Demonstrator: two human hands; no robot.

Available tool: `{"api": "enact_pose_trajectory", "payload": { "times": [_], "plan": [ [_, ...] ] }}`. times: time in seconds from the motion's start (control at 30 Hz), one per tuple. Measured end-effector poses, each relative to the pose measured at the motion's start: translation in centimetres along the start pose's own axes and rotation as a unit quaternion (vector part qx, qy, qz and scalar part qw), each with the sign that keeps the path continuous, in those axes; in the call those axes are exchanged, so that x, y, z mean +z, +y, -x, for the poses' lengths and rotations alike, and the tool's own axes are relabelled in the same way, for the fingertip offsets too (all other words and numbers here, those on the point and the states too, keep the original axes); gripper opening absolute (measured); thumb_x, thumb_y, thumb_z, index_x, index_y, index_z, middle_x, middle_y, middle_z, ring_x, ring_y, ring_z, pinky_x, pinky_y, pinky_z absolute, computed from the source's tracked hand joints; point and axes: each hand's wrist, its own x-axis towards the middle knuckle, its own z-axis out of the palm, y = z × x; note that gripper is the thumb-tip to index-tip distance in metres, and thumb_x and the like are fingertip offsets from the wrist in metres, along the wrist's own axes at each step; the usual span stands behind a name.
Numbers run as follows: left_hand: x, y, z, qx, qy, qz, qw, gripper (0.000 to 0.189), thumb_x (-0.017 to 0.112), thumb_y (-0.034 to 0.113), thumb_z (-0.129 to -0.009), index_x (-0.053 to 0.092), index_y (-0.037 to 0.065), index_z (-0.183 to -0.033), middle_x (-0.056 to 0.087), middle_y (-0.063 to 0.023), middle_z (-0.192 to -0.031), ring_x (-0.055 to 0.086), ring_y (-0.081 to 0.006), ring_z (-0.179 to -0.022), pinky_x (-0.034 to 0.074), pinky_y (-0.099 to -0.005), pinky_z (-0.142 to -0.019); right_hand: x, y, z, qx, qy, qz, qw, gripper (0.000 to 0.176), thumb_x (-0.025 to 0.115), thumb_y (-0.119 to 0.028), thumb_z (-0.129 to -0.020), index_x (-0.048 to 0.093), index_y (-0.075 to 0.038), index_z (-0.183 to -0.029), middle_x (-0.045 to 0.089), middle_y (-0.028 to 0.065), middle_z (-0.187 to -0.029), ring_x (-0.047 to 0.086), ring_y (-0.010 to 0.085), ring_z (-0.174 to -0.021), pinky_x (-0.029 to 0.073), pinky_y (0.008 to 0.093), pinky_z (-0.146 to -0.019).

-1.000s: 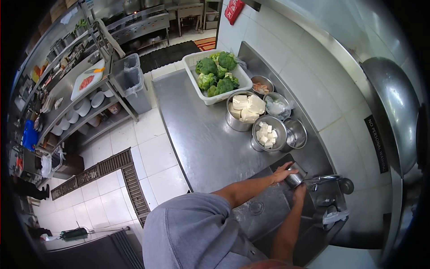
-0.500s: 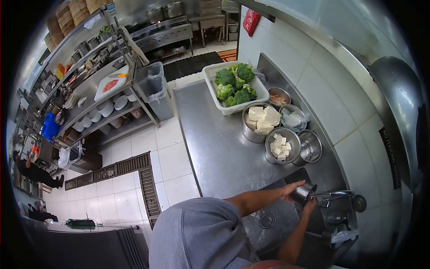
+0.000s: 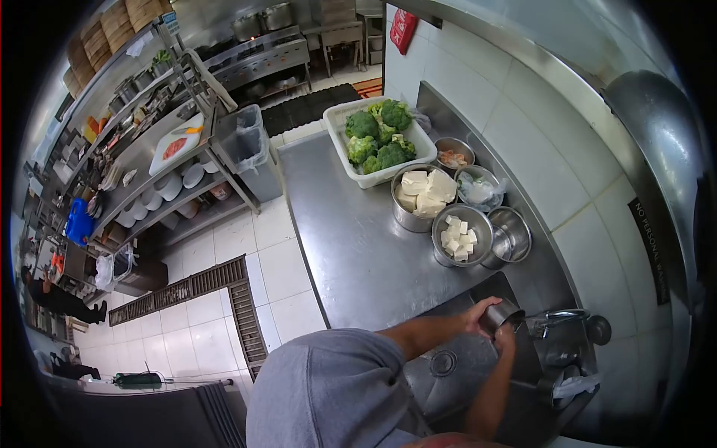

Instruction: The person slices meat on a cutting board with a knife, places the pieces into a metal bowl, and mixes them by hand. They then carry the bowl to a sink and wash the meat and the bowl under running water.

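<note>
A small metal container (image 3: pixel 499 316) is tilted over the sink (image 3: pixel 418 373), its mouth turned toward the faucet (image 3: pixel 556 317). My left hand (image 3: pixel 476 316) is closed around its base end. At the lower edge of the mouth is my right hand (image 3: pixel 505 340), touching the container; its fingertips are hidden at or inside the rim. Whether water is running I cannot make out. Beyond the sink, a metal bowl of white tofu cubes (image 3: pixel 458 239) stands beside a metal pot of large tofu blocks (image 3: pixel 426 193).
A white tub (image 3: pixel 358 178) of broccoli (image 3: pixel 381 134) stands at the counter's far end. Along the wall are a bowl of shrimp-like pieces (image 3: pixel 453 155), a plastic-lined bowl (image 3: pixel 479 187) and a metal bowl (image 3: pixel 511 233). Another person (image 3: pixel 60 295) stands far left.
Both hands and the container have shifted slightly left and up, away from the faucet. My right hand has moved up closer to the container's mouth. The whole view has also shifted a little.
</note>
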Motion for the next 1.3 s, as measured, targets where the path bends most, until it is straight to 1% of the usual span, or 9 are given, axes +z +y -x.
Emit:
{"api": "enact_pose_trajectory", "payload": {
  "times": [0.07,0.17,0.27,0.33,0.4,0.67,0.8,1.13,1.3],
  "plan": [
    [-0.6,0.3,0.2,-0.001,-0.044,-0.034,0.998,0.097,0.066,0.068,-0.072,0.036,0.011,-0.144,0.038,-0.0184,-0.146,0.039,-0.0400,-0.133,0.037,-0.0599,-0.103,1.4,1.6,-1.7,-0.066,-0.001,0.009,0.998,0.056,0.045,-0.039,-0.101,0.039,-0.001,-0.142,0.054,0.0202,-0.127,0.057,0.0279,-0.113,0.049,0.0387,-0.089],
    [0.7,-1.6,-0.8,0.016,0.061,0.025,0.998,0.087,0.063,0.067,-0.074,0.045,0.010,-0.137,0.046,-0.0172,-0.140,0.045,-0.0386,-0.127,0.042,-0.0571,-0.099,1.5,-0.8,-1.4,0.056,0.075,-0.489,0.867,0.045,0.040,-0.029,-0.101,0.047,-0.001,-0.136,0.053,0.0168,-0.131,0.053,0.0279,-0.120,0.044,0.0400,-0.100],
    [-0.8,-0.4,-0.4,-0.014,0.007,-0.004,1.000,0.065,0.062,0.062,-0.077,0.055,0.017,-0.124,0.057,-0.0100,-0.124,0.053,-0.0350,-0.115,0.045,-0.0598,-0.090,3.4,5.1,-3.6,-0.003,-0.018,-0.131,0.991,0.045,0.050,-0.015,-0.091,0.051,0.002,-0.132,0.059,0.0216,-0.125,0.058,0.0311,-0.116,0.043,0.0391,-0.099],
    [-0.6,-0.1,0.7,0.006,0.026,-0.072,0.997,0.074,0.062,0.064,-0.076,0.050,0.015,-0.130,0.052,-0.0143,-0.130,0.051,-0.0370,-0.119,0.042,-0.0596,-0.096,-1.5,-6.2,4.6,-0.120,-0.013,0.062,0.991,0.037,0.052,-0.007,-0.081,0.063,0.005,-0.114,0.068,0.0205,-0.108,0.063,0.0352,-0.106,0.048,0.0414,-0.089],
    [-0.7,-1.2,0.4,-0.018,0.051,-0.046,0.997,0.079,0.057,0.069,-0.075,0.050,0.013,-0.131,0.054,-0.0138,-0.130,0.051,-0.0338,-0.120,0.042,-0.0574,-0.099,2.7,-2.6,2.1,-0.069,0.104,-0.337,0.933,0.041,0.060,-0.009,-0.084,0.056,0.001,-0.123,0.064,0.0162,-0.117,0.061,0.0289,-0.107,0.049,0.0408,-0.090],
    [-2.2,0.9,-1.0,0.040,0.045,-0.012,0.998,0.062,0.049,0.063,-0.085,0.056,0.014,-0.123,0.063,-0.0096,-0.116,0.060,-0.0304,-0.108,0.048,-0.0561,-0.091,0.5,-4.8,9.2,-0.195,0.032,-0.372,0.907,0.031,0.055,0.004,-0.083,0.066,-0.002,-0.112,0.068,0.0118,-0.113,0.061,0.0257,-0.112,0.048,0.0358,-0.090],
    [1.0,1.5,-0.1,0.020,-0.004,-0.001,1.000,0.069,0.043,0.061,-0.089,0.049,0.008,-0.132,0.056,-0.0167,-0.129,0.055,-0.0355,-0.118,0.047,-0.0571,-0.096,-1.5,-6.1,10.4,-0.275,0.212,0.034,0.937,0.019,0.068,-0.001,-0.077,0.067,-0.003,-0.095,0.064,0.0133,-0.092,0.059,0.0339,-0.095,0.047,0.0403,-0.084],
    [-0.2,1.2,-0.3,-0.027,-0.043,0.063,0.997,0.077,0.036,0.068,-0.088,0.051,0.005,-0.129,0.057,-0.0182,-0.122,0.062,-0.0333,-0.101,0.060,-0.0411,-0.072,-2.8,-9.1,13.8,-0.262,0.323,-0.065,0.907,0.018,0.075,-0.010,-0.074,0.063,-0.004,-0.087,0.059,0.0100,-0.086,0.059,0.0318,-0.088,0.048,0.0385,-0.088],
    [-2.6,-0.5,-1.1,-0.133,-0.139,0.107,0.976,0.083,0.034,0.073,-0.086,0.051,0.003,-0.129,0.058,-0.0207,-0.120,0.062,-0.0340,-0.102,0.061,-0.0365,-0.071,-2.5,-7.9,10.3,-0.005,0.396,-0.007,0.918,0.036,0.075,-0.014,-0.076,0.060,0.002,-0.105,0.066,0.0168,-0.093,0.067,0.0219,-0.085,0.053,0.0365,-0.069]
  ]
}}
